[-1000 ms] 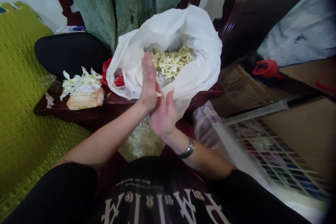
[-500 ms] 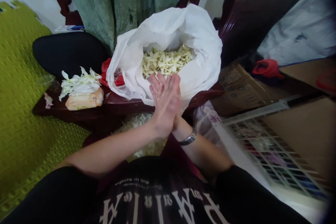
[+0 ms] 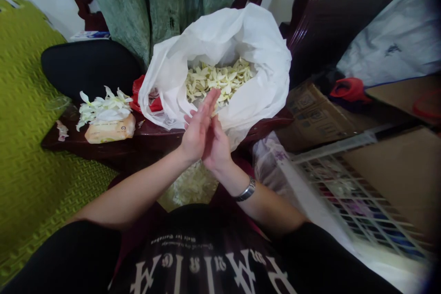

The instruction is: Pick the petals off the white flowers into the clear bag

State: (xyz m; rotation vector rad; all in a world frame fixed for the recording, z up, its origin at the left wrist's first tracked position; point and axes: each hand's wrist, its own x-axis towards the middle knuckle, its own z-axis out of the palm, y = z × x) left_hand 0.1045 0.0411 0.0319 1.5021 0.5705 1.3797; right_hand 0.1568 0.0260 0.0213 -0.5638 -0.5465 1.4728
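Observation:
My left hand and my right hand meet palm to palm in front of the white plastic bag. The fingers of both hands are stretched out and point away from me. Whether anything lies between the palms is hidden. Just beyond the fingertips, pale cream-white flowers fill the bottom of the bag, whose mouth gapes towards me. On my right wrist is a metal watch. Below my hands, between my legs, a container or bag of whitish petals is partly covered by my arms.
The bag rests on a dark wooden bench. On its left lie a wet-wipe pack, white blossoms and a red bag. To the right stand a cardboard box and a white wire rack. Green mats are at left.
My hands have slid against each other and come back slightly left and nearer me. The left hand now reaches further forward than the right. More petals below have come into sight.

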